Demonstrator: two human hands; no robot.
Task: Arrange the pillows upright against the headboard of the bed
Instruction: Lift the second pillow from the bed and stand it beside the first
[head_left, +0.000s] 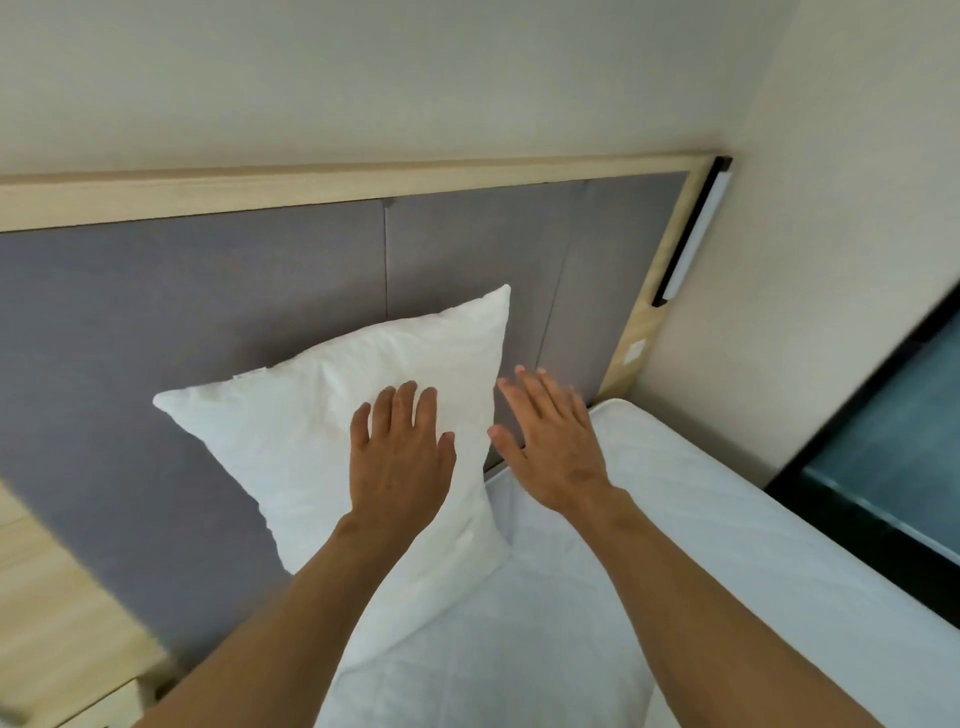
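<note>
A white pillow (311, 415) stands upright on the mattress (701, 519), leaning against the grey padded headboard (182, 312). My left hand (400, 452) lies flat on the pillow's front face, fingers spread, gripping nothing. My right hand (550, 441) hovers open just right of the pillow's right edge, palm down, above the mattress near the headboard. Only one pillow is in view.
The headboard has a light wooden frame (311, 187) with a black-and-white strip light (696, 234) on its right post. A dark glass panel (893, 441) borders the bed's right side. A wooden bedside unit (57, 623) sits at lower left.
</note>
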